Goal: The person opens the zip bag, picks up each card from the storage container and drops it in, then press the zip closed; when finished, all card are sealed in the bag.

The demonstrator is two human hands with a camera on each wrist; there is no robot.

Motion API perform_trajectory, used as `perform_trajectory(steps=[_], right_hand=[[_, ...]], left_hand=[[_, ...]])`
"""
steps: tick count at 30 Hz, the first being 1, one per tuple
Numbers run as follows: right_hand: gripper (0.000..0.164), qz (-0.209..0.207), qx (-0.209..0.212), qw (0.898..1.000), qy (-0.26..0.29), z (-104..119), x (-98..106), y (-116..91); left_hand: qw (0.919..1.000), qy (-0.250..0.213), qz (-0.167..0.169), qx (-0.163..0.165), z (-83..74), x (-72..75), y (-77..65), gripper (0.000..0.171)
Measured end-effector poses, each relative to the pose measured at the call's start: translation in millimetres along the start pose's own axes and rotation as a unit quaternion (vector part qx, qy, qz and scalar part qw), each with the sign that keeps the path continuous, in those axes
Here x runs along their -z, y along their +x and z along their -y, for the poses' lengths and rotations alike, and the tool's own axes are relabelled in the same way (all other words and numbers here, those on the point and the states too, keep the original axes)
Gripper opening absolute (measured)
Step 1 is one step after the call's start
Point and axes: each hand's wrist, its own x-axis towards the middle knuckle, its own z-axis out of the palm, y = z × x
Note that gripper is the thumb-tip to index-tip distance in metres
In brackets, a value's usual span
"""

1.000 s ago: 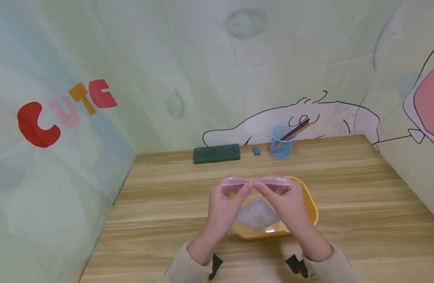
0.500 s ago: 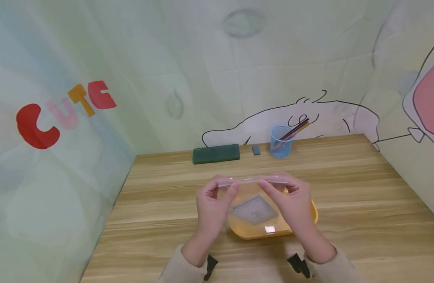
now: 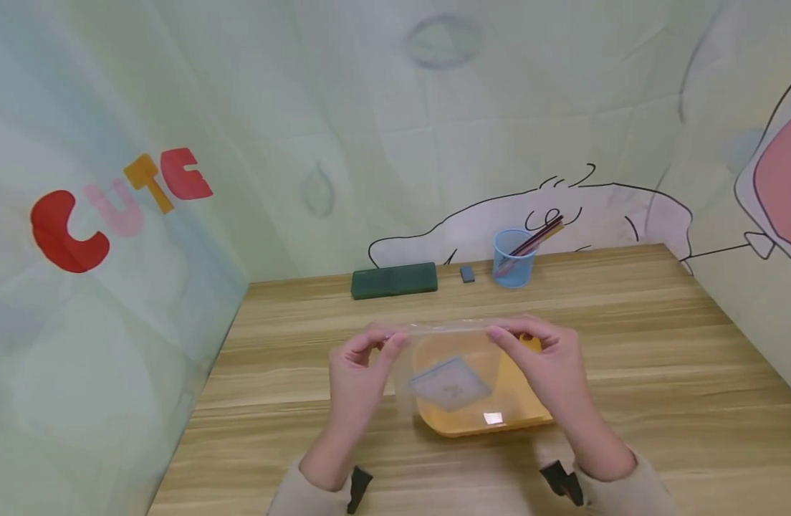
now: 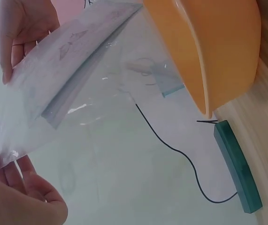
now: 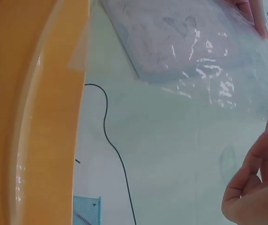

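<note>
A clear plastic bag (image 3: 402, 380) hangs upright between the two hands, its top edge pulled straight. Inside it lies a flat, pale grey-blue packet (image 3: 452, 385) with a small printed mark, tilted toward one corner. My left hand (image 3: 363, 369) pinches the bag's top left corner between thumb and fingers. At the other end of that edge, my right hand (image 3: 550, 358) pinches it in the same way. Behind and below the bag stands a yellow-orange plastic basket (image 3: 531, 394), partly seen through the film. The left wrist view shows the packet (image 4: 72, 61) slanting within the bag.
Along the table's back lie a dark green pencil case (image 3: 394, 280) and a small blue-grey eraser (image 3: 467, 274). Beside them a light blue cup (image 3: 513, 261) holds several pencils. A printed cloth wall (image 3: 344, 107) closes off the back and sides of the wooden table (image 3: 292, 358).
Both hands have spread apart, the left hand moving farther leftward and the right a little rightward. The bag's bunched top edge is now stretched flat, and the packet has shifted left with it.
</note>
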Motion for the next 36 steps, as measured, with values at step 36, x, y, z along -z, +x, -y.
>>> perform_trajectory(steps=[36], right_hand=[[0.021,0.295,-0.042,0.952,-0.074,-33,-41,-19]], left_hand=[[0.97,-0.162,-0.138,0.117,1.4,38.5,32.0,0.019]])
